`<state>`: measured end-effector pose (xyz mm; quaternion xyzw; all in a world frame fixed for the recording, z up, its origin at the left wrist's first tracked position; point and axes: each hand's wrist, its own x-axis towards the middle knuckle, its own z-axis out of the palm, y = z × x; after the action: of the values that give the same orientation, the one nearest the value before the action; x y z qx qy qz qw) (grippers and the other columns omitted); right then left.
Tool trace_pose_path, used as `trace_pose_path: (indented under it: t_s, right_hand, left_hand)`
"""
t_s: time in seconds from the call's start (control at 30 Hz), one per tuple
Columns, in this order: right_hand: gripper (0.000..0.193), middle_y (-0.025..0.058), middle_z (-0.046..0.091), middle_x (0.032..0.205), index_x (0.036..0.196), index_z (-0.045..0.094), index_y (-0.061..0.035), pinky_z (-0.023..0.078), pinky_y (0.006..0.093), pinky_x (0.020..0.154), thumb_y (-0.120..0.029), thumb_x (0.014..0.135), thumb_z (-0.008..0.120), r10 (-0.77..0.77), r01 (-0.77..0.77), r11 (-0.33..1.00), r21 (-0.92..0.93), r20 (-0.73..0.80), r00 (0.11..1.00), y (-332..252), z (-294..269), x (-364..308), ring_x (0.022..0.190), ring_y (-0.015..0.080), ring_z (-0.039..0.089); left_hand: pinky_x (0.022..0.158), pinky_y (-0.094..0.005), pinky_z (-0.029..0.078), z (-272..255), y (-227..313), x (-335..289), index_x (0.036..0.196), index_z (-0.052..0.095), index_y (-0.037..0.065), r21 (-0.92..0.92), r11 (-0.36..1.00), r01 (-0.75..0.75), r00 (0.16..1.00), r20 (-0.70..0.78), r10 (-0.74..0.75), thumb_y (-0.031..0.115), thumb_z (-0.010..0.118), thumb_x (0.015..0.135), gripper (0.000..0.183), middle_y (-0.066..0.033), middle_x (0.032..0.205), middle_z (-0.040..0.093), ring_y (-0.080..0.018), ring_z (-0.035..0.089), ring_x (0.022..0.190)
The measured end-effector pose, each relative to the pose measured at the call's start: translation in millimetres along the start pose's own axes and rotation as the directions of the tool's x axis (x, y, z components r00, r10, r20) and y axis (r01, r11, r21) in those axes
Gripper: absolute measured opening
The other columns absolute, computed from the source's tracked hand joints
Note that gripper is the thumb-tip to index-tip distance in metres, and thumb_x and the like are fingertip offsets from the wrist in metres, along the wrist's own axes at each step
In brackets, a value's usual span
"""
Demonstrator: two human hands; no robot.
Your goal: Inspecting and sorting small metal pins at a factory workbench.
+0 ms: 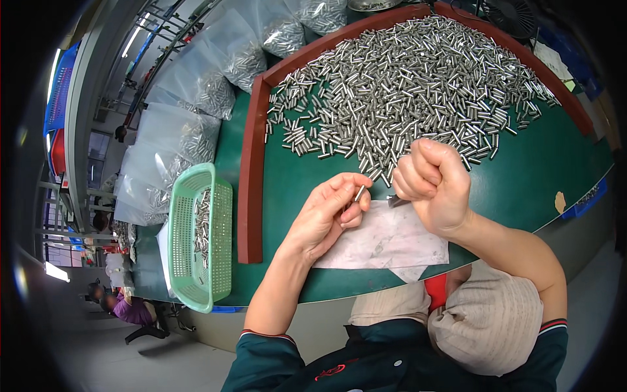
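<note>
Between the thumb and fingers of my left hand [332, 212] is a small shiny metal pin [360, 193]. My right hand [432, 186] is closed in a fist just to its right. A short dark piece [394, 200] shows at the fist's lower left; its kind cannot be made out. Beneath both hands lies a stained whitish cloth [385, 245] on the green table [509, 186]. Right beyond my hands spreads a large heap of loose metal pins [405, 85], its near edge close to my fingers.
A red-brown wooden frame [253, 189] borders the heap on its left and far sides. Left of it stands a light green basket [176, 242] with some pins inside. Clear bags [212, 91] filled with pins line the table's far left. A black fan [513, 16] is at far right.
</note>
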<state>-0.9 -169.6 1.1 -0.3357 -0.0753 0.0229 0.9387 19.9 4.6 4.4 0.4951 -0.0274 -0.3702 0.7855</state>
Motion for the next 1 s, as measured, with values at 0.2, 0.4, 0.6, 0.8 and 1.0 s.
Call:
trace_pose_path:
  t_s: [0.2,0.4,0.6,0.8,1.0]
  right_hand:
    - [0.038,-0.004,0.022,0.039,0.049,0.024,-0.0149,0.016,0.0242,0.039,-0.023,0.085,0.032,-0.133,0.13,0.991,-0.031,-0.086,0.987,-10,1,5,0.037,0.0077,0.015]
    - [0.038,-0.0037,0.021,0.039,0.05,0.023,-0.0146,0.016,0.0241,0.039,-0.023,0.086,0.031,-0.174,0.167,0.984,-0.062,-0.144,0.974,-13,0,6,0.037,0.0075,0.014]
    - [0.038,-0.0041,0.022,0.039,0.049,0.023,-0.0149,0.015,0.0239,0.038,-0.023,0.086,0.031,-0.133,0.127,0.99,-0.059,-0.111,0.985,-10,1,5,0.037,0.0074,0.015]
    - [0.039,-0.0041,0.023,0.039,0.049,0.024,-0.0148,0.015,0.024,0.038,-0.023,0.086,0.033,-0.043,0.043,0.998,-0.035,-0.005,0.999,-3,-1,3,0.037,0.0072,0.015]
    - [0.04,-0.0033,0.023,0.038,0.047,0.024,-0.0137,0.014,0.024,0.037,-0.021,0.085,0.034,0.034,-0.035,0.998,-0.049,-0.018,0.999,2,1,0,0.036,0.0074,0.015]
  left_hand:
    - [0.043,-0.0197,0.026,5,-14,3,0.074,0.055,0.002,0.607,0.77,-0.197,0.937,-0.113,0.33,0.011,0.055,0.081,0.011,0.0043,0.054,0.038,-0.0036,0.03,0.047]
    - [0.045,-0.0324,0.04,21,-27,15,0.079,0.058,0.002,0.948,0.068,-0.312,0.813,0.23,0.534,0.005,0.061,0.071,0.009,-0.0121,0.063,0.056,-0.0251,0.051,0.048]
    - [0.043,-0.03,0.037,25,-21,10,0.077,0.055,0.001,0.976,0.127,-0.175,0.884,0.099,0.457,0.007,0.062,0.071,0.011,-0.0078,0.05,0.047,-0.0194,0.046,0.042]
    - [0.042,-0.0279,0.035,10,-14,-6,0.073,0.057,0.001,0.977,0.194,-0.086,0.938,0.013,0.347,0.006,0.06,0.07,0.007,-0.0057,0.046,0.043,-0.0145,0.041,0.04]
    - [0.042,-0.0273,0.036,15,-12,-5,0.07,0.057,0.0,0.976,0.196,-0.098,0.934,0.022,0.357,0.006,0.061,0.07,0.007,-0.0078,0.048,0.047,-0.0151,0.043,0.04]
